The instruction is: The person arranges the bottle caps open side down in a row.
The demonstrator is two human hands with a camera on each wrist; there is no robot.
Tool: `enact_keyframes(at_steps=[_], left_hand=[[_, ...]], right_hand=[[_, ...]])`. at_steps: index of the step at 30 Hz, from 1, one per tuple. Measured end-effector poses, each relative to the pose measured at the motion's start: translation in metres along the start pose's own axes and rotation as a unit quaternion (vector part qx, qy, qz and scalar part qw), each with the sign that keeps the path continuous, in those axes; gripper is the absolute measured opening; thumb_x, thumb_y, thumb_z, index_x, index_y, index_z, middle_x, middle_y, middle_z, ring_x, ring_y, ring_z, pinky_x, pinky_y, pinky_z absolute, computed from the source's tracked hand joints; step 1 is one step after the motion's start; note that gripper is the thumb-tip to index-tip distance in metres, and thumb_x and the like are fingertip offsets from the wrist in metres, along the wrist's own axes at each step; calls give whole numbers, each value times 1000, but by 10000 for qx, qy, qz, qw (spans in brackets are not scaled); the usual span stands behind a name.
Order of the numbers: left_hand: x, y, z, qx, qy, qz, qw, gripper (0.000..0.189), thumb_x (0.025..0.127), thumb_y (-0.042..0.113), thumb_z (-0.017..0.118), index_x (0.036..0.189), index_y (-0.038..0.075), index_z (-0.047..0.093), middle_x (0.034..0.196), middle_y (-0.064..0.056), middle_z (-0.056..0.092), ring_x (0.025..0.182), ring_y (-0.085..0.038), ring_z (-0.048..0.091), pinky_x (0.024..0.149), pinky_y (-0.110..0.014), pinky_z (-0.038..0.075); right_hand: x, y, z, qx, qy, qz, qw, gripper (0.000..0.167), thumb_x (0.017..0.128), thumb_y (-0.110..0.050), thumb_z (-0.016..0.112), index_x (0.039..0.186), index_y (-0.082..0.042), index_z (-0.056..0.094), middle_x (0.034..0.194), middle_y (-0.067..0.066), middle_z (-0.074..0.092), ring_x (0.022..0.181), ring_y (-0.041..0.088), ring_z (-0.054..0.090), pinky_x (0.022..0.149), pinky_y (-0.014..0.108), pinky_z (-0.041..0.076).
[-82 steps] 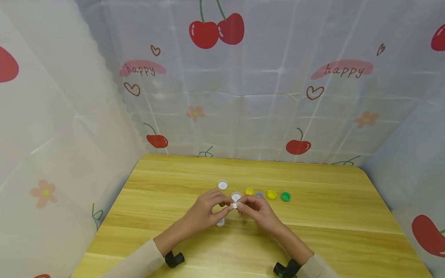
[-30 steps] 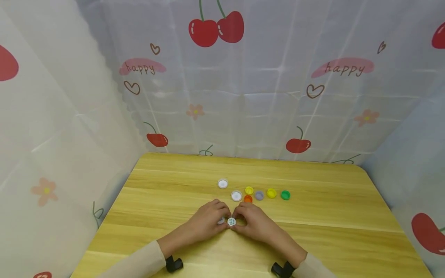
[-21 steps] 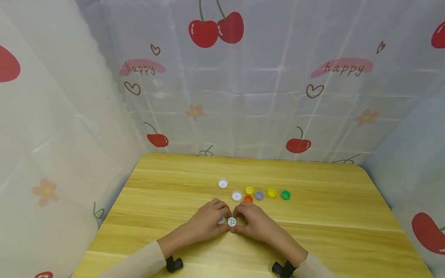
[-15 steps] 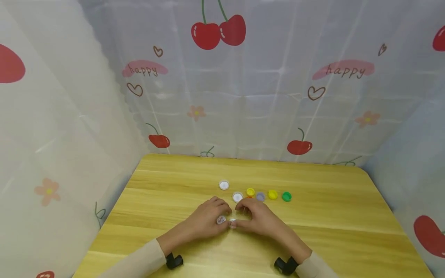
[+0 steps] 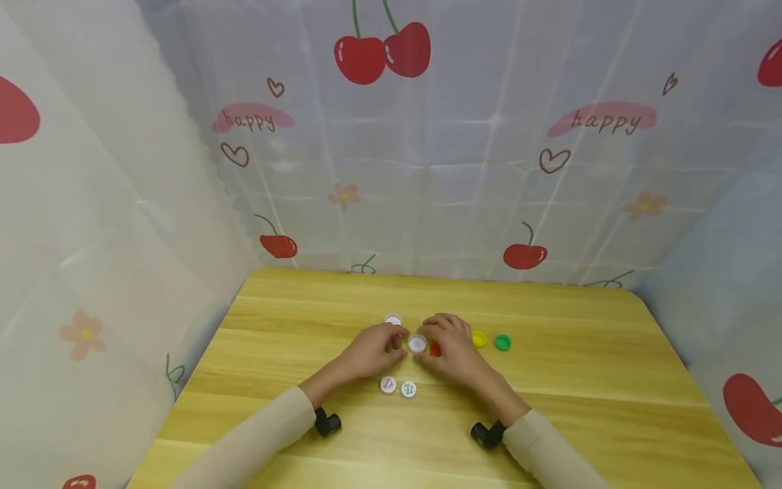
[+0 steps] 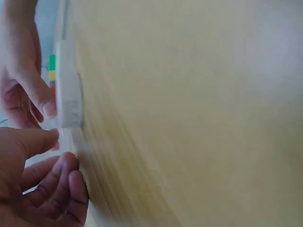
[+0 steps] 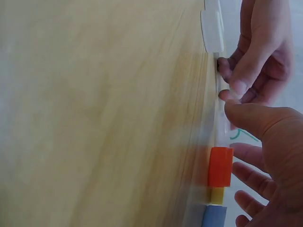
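Low in the middle of the head view, two white caps with printed tops (image 5: pixel 387 385) (image 5: pixel 408 388) lie side by side on the wooden table (image 5: pixel 580 380), free of any fingers; half a second ago both hands were down on them, so that pair has been let go and left standing together. Just above them in the frame, the left hand (image 5: pixel 374 350) and the right hand (image 5: pixel 449 350) have moved up to the row of caps and now meet at a plain white cap (image 5: pixel 417 343). Fingertips of both hands close on its rim from either side, thumb and forefinger bent in a pinch in both wrist views, while it sits on the table. An orange cap (image 5: pixel 435 349) lies touching the right hand's fingers. Right of the hands, a yellow cap (image 5: pixel 479 339) and a green cap (image 5: pixel 502 342) sit apart in line. Another white cap (image 5: pixel 394 320) shows just above the left hand's knuckles. Judging from this, the printed pair is finished with and the plain white cap is the one now being handled.
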State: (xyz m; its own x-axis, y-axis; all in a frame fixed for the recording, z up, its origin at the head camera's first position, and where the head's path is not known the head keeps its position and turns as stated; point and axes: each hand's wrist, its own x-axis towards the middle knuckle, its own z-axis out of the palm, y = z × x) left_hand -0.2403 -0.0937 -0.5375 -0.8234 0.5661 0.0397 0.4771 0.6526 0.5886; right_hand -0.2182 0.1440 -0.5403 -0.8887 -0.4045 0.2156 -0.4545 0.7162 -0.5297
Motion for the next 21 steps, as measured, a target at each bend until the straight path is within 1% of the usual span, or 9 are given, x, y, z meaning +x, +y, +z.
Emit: enact_keyframes(at_steps=[3, 5, 8, 13, 21], left_hand=[[5, 1, 5, 223, -72, 6, 9997, 30, 100, 25, 78, 128, 15, 76, 86, 11, 65, 75, -4, 55, 69, -22, 48], [6, 2, 6, 293, -103, -5, 9995, 28, 98, 25, 80, 125, 16, 78, 82, 11, 63, 72, -4, 53, 66, -21, 45], [8, 4, 6, 320, -89, -79, 9994, 28, 98, 26, 81, 124, 16, 78, 78, 10, 61, 68, -4, 52, 63, -22, 43], [10, 4, 4, 307, -39, -121, 9994, 30, 98, 29, 81, 126, 16, 78, 77, 9, 61, 66, -4, 51, 61, -22, 43], [12, 2, 5, 321, 111, -29, 9994, 29, 98, 32, 82, 124, 20, 78, 80, 10, 64, 68, -3, 53, 62, -21, 45]], right_hand=[[0, 2, 5, -124, -65, -78, 9999, 35, 92, -31, 86, 121, -14, 78, 136, 8, 69, 142, 38, 49, 123, 66, 27], [-1, 3, 7, -127, -97, -103, 9998, 33, 92, -31, 87, 119, -14, 78, 135, 7, 69, 140, 38, 50, 123, 67, 27], [-2, 4, 6, -114, -115, -67, 9998, 33, 92, -33, 87, 118, -15, 78, 134, 7, 69, 140, 37, 50, 124, 66, 25], [-1, 5, 3, -81, -91, -22, 9999, 33, 91, -32, 88, 117, -14, 79, 133, 6, 70, 140, 37, 50, 125, 66, 23], [1, 6, 0, -9, -8, -168, 9999, 35, 89, -29, 91, 117, -14, 79, 132, 7, 71, 139, 37, 50, 123, 66, 22]])
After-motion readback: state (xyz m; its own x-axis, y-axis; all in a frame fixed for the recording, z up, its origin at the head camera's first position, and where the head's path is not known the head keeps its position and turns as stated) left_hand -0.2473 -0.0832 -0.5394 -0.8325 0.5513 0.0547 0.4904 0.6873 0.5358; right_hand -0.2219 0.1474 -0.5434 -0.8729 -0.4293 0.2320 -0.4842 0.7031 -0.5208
